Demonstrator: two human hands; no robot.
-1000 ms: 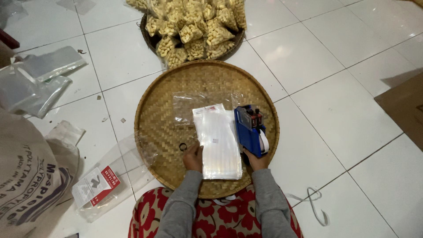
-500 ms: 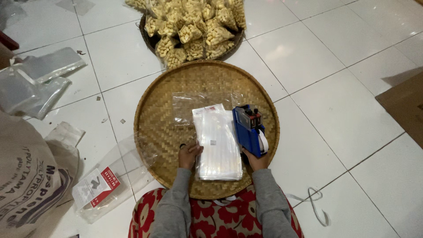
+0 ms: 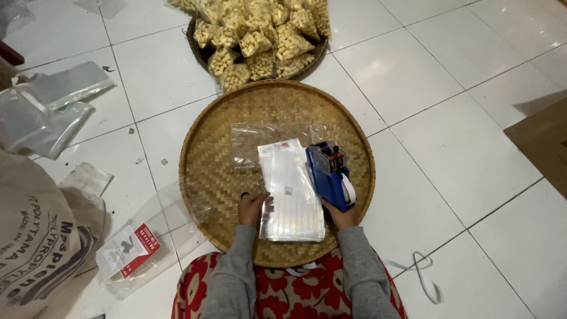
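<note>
While kneeling over a round woven bamboo tray at the middle of the frame, both grey-sleeved arms reaching up from the bottom edge. Left hand resting at the lower left edge of a stack of clear plastic bags, fingers loosely curled and pressing down on the stack's left border, not closed round anything. Right hand just to the right of the stack, wrapped shut around the handle of a blue label gun, its nose pointing toward the upper part of the frame and lying alongside the stack's right edge, touching or nearly so. Stack lying flat on the tray, slightly below its centre, tilted a little, with a small mark near the middle. Another loose clear bag spread flat on the tray just above the stack. Beyond the tray's top rim, a darker basket heaped with packets of pale snacks. At left on the white tiled floor: crumpled clear bags, a white woven sack, and a clear packet with a red and white label. Brown cardboard at the right edge. Red floral cloth over the lap at bottom.
</note>
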